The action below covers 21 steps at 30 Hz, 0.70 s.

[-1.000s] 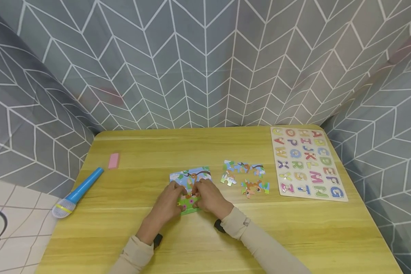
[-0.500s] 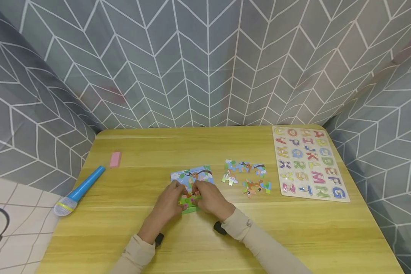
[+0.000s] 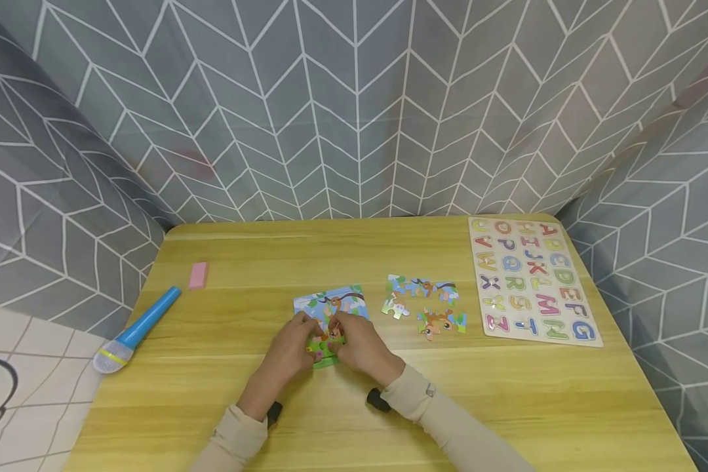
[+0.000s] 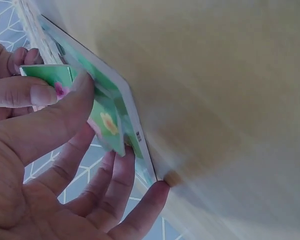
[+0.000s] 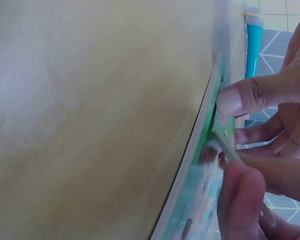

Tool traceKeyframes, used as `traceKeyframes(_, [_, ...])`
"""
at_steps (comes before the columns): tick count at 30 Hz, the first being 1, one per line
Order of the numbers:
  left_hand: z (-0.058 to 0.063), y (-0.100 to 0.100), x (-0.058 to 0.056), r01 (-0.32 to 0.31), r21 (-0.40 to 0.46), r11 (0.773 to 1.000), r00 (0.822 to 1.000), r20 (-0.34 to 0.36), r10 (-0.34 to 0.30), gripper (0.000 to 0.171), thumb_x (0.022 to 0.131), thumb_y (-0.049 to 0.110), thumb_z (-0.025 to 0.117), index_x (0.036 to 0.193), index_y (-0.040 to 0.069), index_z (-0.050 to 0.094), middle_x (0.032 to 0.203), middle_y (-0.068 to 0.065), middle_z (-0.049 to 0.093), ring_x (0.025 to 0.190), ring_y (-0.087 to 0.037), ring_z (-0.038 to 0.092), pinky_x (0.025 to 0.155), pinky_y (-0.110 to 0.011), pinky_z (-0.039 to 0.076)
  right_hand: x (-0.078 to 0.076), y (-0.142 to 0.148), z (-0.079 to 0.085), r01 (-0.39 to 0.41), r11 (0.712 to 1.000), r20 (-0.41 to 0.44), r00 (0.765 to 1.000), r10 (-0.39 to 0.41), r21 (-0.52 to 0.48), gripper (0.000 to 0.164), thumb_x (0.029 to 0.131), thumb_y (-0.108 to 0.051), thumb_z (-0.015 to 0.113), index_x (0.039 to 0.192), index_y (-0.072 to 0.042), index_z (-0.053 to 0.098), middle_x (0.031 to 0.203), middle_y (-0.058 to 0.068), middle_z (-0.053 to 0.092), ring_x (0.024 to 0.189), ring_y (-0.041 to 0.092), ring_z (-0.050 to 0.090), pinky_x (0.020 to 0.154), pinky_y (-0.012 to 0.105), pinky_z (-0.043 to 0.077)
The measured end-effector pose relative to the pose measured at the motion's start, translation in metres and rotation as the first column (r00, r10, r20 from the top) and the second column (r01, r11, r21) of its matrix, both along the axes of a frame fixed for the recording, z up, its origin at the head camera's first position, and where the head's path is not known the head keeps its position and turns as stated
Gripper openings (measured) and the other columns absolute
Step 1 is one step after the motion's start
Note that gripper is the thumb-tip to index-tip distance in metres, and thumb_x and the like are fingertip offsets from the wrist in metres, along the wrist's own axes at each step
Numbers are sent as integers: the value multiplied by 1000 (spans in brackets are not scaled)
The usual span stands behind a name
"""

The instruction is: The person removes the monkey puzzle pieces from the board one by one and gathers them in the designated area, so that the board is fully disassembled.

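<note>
In the head view, a colourful animal picture puzzle board (image 3: 345,298) lies flat near the middle of the table. My left hand (image 3: 289,344) and my right hand (image 3: 362,341) meet over its lower half, fingers curled inward. Between them they pinch green, flower-printed jigsaw pieces (image 4: 108,125), seen in the left wrist view tilted and close over the board. One left fingertip is right at the board's edge. The right wrist view shows a thumb pressed on the green piece (image 5: 225,120) and fingertips around a thin piece edge. The fingers hide much of the pieces.
To the right lie joined jigsaw pieces with a branch scene (image 3: 421,288) and a deer-face piece group (image 3: 439,322). Farther right is a wooden alphabet board (image 3: 533,282). On the left are a pink block (image 3: 197,275) and a blue toy microphone (image 3: 138,328). Patterned curtains (image 3: 354,111) surround the table.
Both hands stay over the board. The right hand's fingers have shifted slightly, and a little more of the printed picture shows between the hands.
</note>
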State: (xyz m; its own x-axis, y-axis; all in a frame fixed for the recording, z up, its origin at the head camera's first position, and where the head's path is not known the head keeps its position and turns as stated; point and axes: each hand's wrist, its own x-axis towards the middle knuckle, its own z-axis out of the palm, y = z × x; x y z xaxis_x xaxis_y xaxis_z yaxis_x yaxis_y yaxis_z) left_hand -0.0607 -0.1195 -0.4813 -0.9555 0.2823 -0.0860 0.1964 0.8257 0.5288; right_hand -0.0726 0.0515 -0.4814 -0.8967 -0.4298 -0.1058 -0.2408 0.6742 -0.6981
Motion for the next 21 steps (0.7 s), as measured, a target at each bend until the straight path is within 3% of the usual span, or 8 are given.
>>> traceKeyframes(3, [-1,0,1,9,-10,1000,1000,-14,-9,33,71,5,89,98,9,70,96,-3,59,85,-17,57,72,-33,51,-1,1,-3,-9,1000,25,1000,9,-1,25,90,-17,75,111,-7,65,105,11,73,90,22,68,73,28,55])
traceKeyframes(8, [-2,-1,0,26,-27,999,1000,-2,-26,34,73,6,88,99,11,67,92,-3,63,80,-16,55,69,-33,49,-3,3,-9,-40,999,98,994,41,-13,25,94,-23,71,116,-10,67,131,14,68,95,22,70,84,37,57])
traceKeyframes(12, [-1,-1,-1,14,-12,1000,999,37,-14,32,74,9,88,98,13,66,92,-2,65,82,-17,58,71,-35,50,-5,6,-10,-51,997,171,983,60,-54,24,97,-23,67,118,-11,66,136,16,64,69,14,71,92,45,56])
traceKeyframes(15, [0,-2,-1,9,1,1000,998,57,-9,32,75,10,88,97,14,65,94,-2,66,86,-18,61,71,-36,52,-7,9,-11,-49,993,231,970,72,-105,22,99,-22,65,119,-12,65,135,18,64,46,9,61,93,48,56])
traceKeyframes(16, [1,-3,-1,9,5,1000,998,65,-9,32,75,11,87,97,15,65,95,-2,66,87,-19,62,72,-36,52,-7,10,-11,-48,991,242,967,76,-122,21,99,-22,64,118,-12,65,137,19,62,46,9,61,93,47,56])
traceKeyframes(21, [3,-4,-1,9,17,1000,995,95,-10,30,76,11,86,95,15,63,95,-4,66,85,-19,60,71,-36,51,-10,15,-16,-16,973,327,941,94,-232,20,100,-18,63,118,-11,66,145,20,56,47,10,58,68,30,58])
